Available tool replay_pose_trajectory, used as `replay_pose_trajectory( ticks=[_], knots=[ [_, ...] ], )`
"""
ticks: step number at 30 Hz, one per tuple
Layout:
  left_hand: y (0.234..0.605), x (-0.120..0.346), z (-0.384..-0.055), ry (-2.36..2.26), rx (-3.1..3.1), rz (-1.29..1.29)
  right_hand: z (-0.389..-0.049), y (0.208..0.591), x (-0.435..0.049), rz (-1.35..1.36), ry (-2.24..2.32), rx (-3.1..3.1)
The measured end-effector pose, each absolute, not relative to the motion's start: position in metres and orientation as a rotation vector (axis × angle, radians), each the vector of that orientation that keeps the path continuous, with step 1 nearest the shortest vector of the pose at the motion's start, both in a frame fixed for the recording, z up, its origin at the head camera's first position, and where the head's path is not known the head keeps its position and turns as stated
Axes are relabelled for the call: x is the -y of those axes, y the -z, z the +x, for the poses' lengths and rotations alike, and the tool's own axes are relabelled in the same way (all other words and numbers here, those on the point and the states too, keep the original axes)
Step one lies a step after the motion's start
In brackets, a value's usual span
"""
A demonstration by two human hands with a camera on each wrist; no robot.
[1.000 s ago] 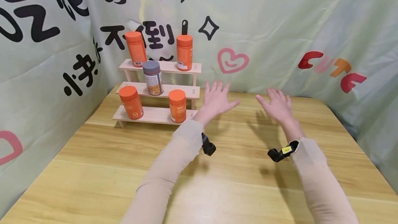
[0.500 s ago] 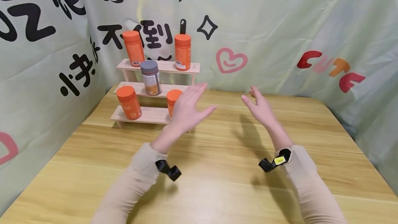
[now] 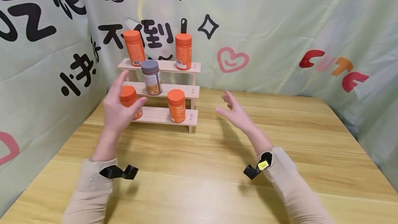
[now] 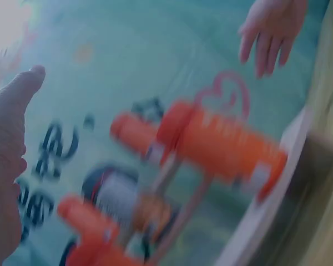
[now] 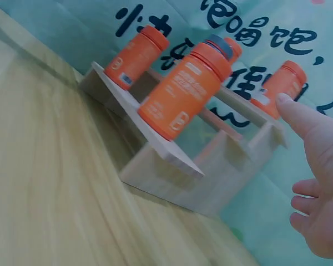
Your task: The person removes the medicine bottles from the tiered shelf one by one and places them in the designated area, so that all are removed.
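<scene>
A three-step wooden rack (image 3: 155, 114) stands at the back left of the table, with several bottles on it. On its bottom step are an orange bottle at the left (image 3: 128, 94) and another at the right (image 3: 177, 108). The middle step bears a grey-lidded bottle (image 3: 152, 78); the top step has two more orange ones, left (image 3: 135, 49) and right (image 3: 183, 53). My left hand (image 3: 119, 108), fingers spread, is in front of the bottom-left bottle and partly hides it; contact cannot be told. My right hand (image 3: 236, 113) hovers right of the rack, fingers loosely extended, holding nothing.
The wooden table (image 3: 199, 168) spreads in front and to the right. A pale printed cloth (image 3: 273, 37) hangs behind it and along both sides. Each wrist carries a black camera mount, left (image 3: 119, 172) and right (image 3: 258, 167).
My left hand has swept left from beside the rack to the front of its bottom-left bottle. My right hand has also come leftward. The bottles stay on their steps.
</scene>
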State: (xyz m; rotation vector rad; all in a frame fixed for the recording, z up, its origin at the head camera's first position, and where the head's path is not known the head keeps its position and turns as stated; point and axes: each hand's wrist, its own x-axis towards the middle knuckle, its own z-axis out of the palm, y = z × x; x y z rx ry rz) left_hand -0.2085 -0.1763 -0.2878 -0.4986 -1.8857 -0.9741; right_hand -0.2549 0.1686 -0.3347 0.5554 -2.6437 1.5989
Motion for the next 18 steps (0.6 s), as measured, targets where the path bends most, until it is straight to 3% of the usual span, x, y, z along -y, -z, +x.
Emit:
replay_pose_trajectory(
  ticks=[10, 18],
  knots=[
    [0.324, 0.251, -0.218, 1.198, 2.282, 0.002, -0.257, 0.353, -0.142, 0.493, -1.919, 2.607],
    [0.360, 0.286, -0.241, 1.528, 2.569, -0.038, -0.260, 0.370, -0.119, 0.468, -1.957, 2.657]
  ],
)
